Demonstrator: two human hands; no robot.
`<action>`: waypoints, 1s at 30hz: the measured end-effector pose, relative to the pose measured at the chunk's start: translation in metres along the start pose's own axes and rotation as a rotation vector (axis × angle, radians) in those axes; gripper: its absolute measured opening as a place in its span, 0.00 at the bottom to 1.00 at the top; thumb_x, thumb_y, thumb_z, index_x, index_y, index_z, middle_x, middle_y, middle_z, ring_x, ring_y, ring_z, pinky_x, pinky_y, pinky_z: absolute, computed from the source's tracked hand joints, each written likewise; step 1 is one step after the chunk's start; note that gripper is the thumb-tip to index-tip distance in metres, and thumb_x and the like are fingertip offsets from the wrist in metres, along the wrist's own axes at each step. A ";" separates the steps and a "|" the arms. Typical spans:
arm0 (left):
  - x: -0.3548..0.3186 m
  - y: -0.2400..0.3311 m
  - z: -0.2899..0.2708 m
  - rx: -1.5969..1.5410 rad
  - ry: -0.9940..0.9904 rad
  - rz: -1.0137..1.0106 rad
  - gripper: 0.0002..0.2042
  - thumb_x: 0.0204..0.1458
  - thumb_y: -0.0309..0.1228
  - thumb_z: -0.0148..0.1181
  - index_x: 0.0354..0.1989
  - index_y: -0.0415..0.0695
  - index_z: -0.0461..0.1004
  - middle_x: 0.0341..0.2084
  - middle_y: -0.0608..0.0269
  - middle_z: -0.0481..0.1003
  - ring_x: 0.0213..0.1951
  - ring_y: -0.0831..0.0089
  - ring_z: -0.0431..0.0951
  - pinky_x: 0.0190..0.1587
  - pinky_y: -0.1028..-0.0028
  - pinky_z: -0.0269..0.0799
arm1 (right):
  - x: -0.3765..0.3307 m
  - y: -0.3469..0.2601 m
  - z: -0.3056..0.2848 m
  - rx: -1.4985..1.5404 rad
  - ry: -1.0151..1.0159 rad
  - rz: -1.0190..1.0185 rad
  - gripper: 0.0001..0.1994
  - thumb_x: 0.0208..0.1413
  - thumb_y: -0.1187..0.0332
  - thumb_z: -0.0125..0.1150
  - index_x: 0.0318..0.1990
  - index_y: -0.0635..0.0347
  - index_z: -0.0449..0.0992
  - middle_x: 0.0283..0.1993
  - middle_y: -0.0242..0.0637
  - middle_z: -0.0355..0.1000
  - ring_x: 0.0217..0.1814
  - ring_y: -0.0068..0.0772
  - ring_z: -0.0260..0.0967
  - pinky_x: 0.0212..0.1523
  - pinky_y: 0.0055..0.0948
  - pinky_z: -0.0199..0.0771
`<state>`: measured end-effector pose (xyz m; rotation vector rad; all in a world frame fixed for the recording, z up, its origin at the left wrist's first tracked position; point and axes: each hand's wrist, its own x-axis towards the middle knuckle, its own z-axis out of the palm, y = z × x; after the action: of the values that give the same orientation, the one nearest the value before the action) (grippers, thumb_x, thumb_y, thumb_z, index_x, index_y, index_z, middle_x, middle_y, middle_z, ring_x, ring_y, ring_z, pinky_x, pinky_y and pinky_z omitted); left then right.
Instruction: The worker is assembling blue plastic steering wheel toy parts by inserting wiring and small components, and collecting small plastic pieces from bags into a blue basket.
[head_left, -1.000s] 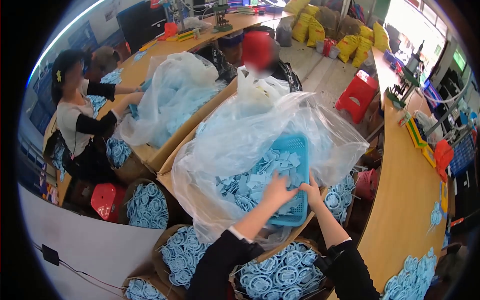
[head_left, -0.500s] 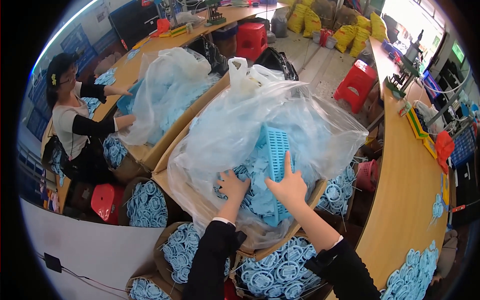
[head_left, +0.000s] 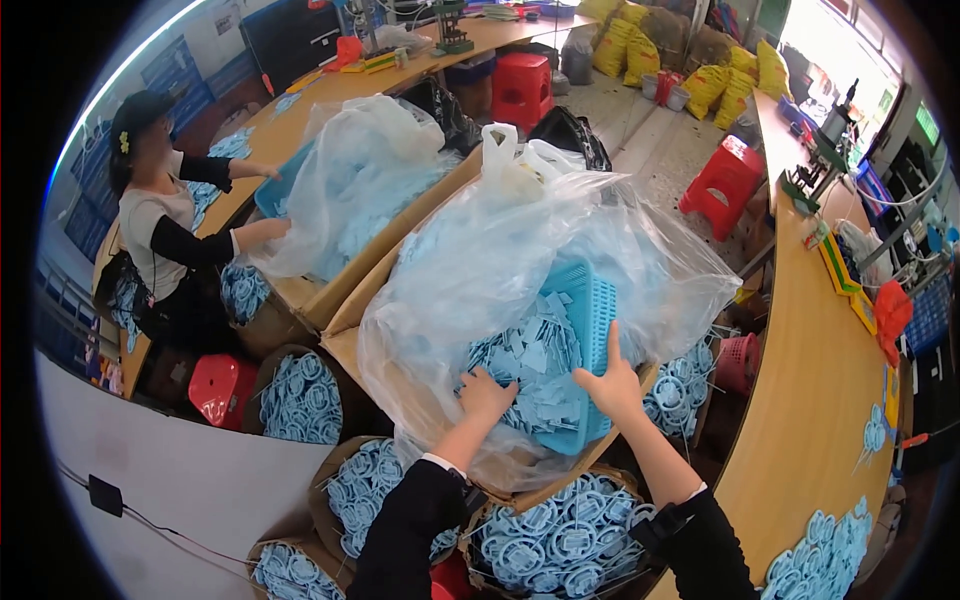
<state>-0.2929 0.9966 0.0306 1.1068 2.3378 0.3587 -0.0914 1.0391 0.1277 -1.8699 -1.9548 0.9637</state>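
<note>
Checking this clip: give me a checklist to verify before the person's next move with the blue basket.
1. Right hand at basket: ok, by its right wall.
2. Left hand at the pieces: ok, fingers spread.
3. Basket level: not ok, tilted, opening toward the left hand.
4. Basket's underside supported: cannot tell, hidden.
5. Co-worker's hands clear of this basket: ok, at the other box.

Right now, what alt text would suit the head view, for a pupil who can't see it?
A person's left hand rests on flat light-blue pieces while the right hand is at the side of a light-blue basket inside a clear plastic bag in a cardboard box. Blue ring-shaped parts are heaped nearby; a co-worker is at left.
</note>
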 end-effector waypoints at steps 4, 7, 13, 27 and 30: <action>0.017 -0.004 0.014 0.047 -0.046 -0.051 0.46 0.31 0.57 0.58 0.54 0.33 0.53 0.51 0.31 0.54 0.52 0.40 0.56 0.54 0.53 0.52 | -0.003 -0.012 0.000 -0.043 -0.022 0.059 0.52 0.33 0.47 0.57 0.65 0.42 0.30 0.41 0.58 0.63 0.41 0.55 0.65 0.43 0.40 0.66; 0.034 0.000 0.021 -0.042 -0.042 -0.078 0.49 0.30 0.60 0.57 0.56 0.34 0.53 0.51 0.31 0.53 0.54 0.39 0.54 0.56 0.53 0.49 | 0.000 0.000 0.000 -0.011 0.005 0.032 0.52 0.34 0.47 0.57 0.65 0.42 0.30 0.43 0.59 0.63 0.42 0.55 0.65 0.43 0.40 0.65; 0.040 -0.016 0.030 -0.388 0.014 -0.152 0.39 0.29 0.46 0.63 0.53 0.42 0.60 0.51 0.40 0.58 0.52 0.53 0.62 0.50 0.64 0.60 | 0.008 0.015 0.004 0.052 0.002 0.015 0.51 0.35 0.48 0.56 0.64 0.42 0.28 0.43 0.58 0.63 0.42 0.55 0.64 0.44 0.41 0.64; -0.022 0.118 0.044 -0.798 -0.212 0.545 0.24 0.39 0.33 0.58 0.49 0.44 0.67 0.55 0.53 0.56 0.57 0.62 0.55 0.54 0.69 0.57 | 0.016 0.058 0.020 0.566 -0.086 -0.023 0.49 0.38 0.60 0.54 0.64 0.50 0.25 0.55 0.53 0.58 0.53 0.48 0.60 0.51 0.32 0.59; -0.027 0.131 0.014 -0.798 -0.310 0.565 0.23 0.43 0.36 0.56 0.50 0.45 0.67 0.54 0.50 0.59 0.54 0.61 0.60 0.53 0.68 0.59 | 0.019 0.062 0.014 0.943 -0.222 0.039 0.49 0.38 0.61 0.53 0.64 0.50 0.25 0.59 0.50 0.53 0.57 0.44 0.55 0.53 0.30 0.56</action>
<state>-0.1871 1.0586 0.0870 1.2448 1.3504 1.1134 -0.0539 1.0498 0.0745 -1.2723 -1.1705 1.7530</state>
